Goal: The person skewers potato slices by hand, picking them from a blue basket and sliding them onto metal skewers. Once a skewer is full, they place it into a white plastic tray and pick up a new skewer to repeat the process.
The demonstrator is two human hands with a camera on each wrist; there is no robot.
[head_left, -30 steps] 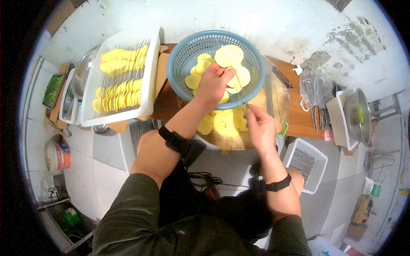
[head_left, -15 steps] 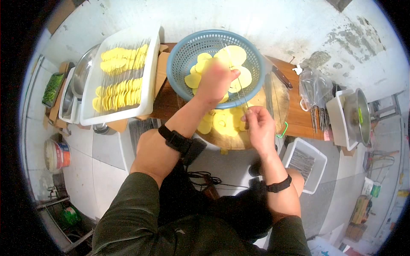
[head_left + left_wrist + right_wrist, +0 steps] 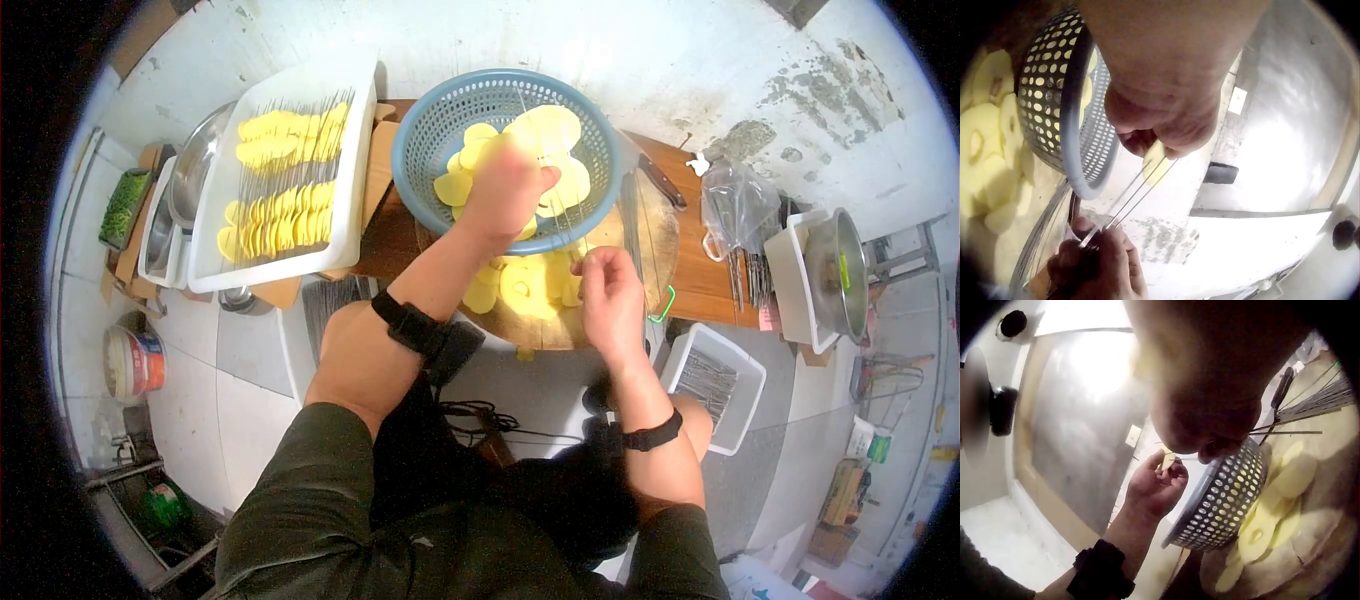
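A: Where is the potato slice [image 3: 1155, 165]?

B: Upper centre, over the blue basket [image 3: 405, 150]. The left hand [image 3: 503, 190] is pinching it onto skewers [image 3: 1124, 206] slanting down-right into the right hand [image 3: 608, 298], which is pinching their ends.

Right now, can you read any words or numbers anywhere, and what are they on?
No text can be read.
Bucket: coloured label, too blurred.
Pink tag: too small.
Blue basket, potato slice pinched by the left hand, skewers in the right hand: no print shows.
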